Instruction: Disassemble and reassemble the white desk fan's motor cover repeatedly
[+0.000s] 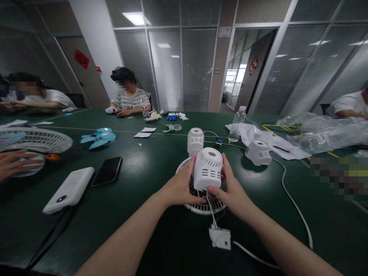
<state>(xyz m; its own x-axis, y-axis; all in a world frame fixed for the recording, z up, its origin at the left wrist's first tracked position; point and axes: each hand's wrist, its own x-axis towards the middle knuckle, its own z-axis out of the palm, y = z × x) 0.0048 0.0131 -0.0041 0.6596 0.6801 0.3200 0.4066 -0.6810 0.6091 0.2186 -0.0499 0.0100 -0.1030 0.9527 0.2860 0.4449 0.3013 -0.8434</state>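
Both of my hands grip a white fan motor housing (pixel 207 167) that sits on a round white fan grille (pixel 201 207) lying flat on the green table (pixel 149 230). My left hand (pixel 179 188) wraps the housing's left side, thumb near its base. My right hand (pixel 231 188) holds the right side, fingers curled under the lower edge. A white cable runs from under the housing to a small white switch box (pixel 220 237) in front of me and on to the right.
Two more white motor housings (pixel 195 140) (pixel 258 152) stand behind, next to a water bottle (pixel 237 124). A white power bank (pixel 69 189) and black phone (pixel 107 171) lie left, blue fan blades (pixel 99 138) beyond. Another person's hand (pixel 14 164) rests on a grille (pixel 34 140). Others sit around.
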